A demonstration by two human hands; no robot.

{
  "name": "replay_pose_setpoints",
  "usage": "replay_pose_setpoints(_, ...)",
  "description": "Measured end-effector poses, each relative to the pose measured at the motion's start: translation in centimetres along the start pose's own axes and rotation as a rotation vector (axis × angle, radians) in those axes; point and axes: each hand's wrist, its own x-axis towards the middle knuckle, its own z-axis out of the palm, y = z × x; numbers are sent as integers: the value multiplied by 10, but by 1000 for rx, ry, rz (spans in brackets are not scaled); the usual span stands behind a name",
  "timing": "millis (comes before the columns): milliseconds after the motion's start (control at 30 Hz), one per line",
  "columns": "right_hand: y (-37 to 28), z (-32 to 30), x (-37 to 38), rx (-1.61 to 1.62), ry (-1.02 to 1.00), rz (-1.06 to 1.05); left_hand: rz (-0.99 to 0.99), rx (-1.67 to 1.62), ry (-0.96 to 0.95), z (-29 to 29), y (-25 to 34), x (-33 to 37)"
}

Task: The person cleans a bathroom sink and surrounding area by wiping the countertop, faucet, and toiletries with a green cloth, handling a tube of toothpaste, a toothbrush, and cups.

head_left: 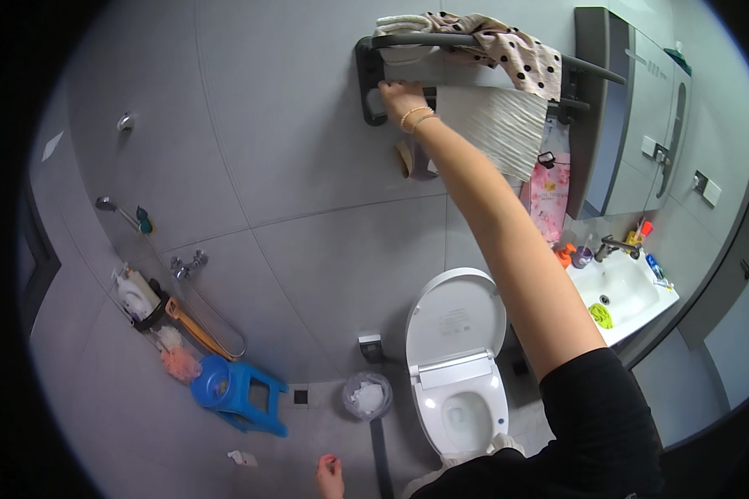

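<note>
My right arm, in a black sleeve, reaches up to the dark grey towel rack (429,39) on the wall. My right hand (401,100), with bead bracelets at its wrist, is closed at the left end of the rack's lower bar. A small white thing (376,103) shows beside its fingers; what they grip is hidden. Just right of this hand hangs a white ribbed towel (495,129). A polka-dot cloth (520,54) and a folded white towel (404,25) lie on the upper bar. My left hand (329,478), at the bottom edge, is loosely curled, fingers apart, holding nothing.
Below stands a toilet (456,320) with its lid up, beside a lined waste bin (367,396). A blue stool (258,403) with a blue basin (211,379) is at left. A washbasin (628,291) and a mirror cabinet (641,125) are at right.
</note>
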Motion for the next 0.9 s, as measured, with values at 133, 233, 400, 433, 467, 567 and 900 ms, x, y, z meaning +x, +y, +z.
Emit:
replay_pose_setpoints(133, -40, -5, -34, 67, 261, 2, -2, 16, -105, 1, -13, 8)
replay_pose_setpoints(233, -79, -11, -102, 214, 303, -221, 60, 76, -83, 2, -5, 10)
replay_pose_setpoints(400, -126, -46, -329, 445, -63, -514, 181, 260, -327, 25, 5, 30)
replay_pose_setpoints(433, -127, -46, -384, 481, -148, -506, 223, 268, -352, 31, 19, 33)
replay_pose_setpoints(467, -127, -47, -439, 519, -231, -491, 269, 276, -381, 38, 33, 36)
replay_pose_setpoints(567, -103, -82, -580, 556, -613, -82, 340, 288, -436, 73, 61, 39)
replay_pose_setpoints(900, 99, -214, -805, 281, -698, 903, 636, 354, -807, 276, 185, -49)
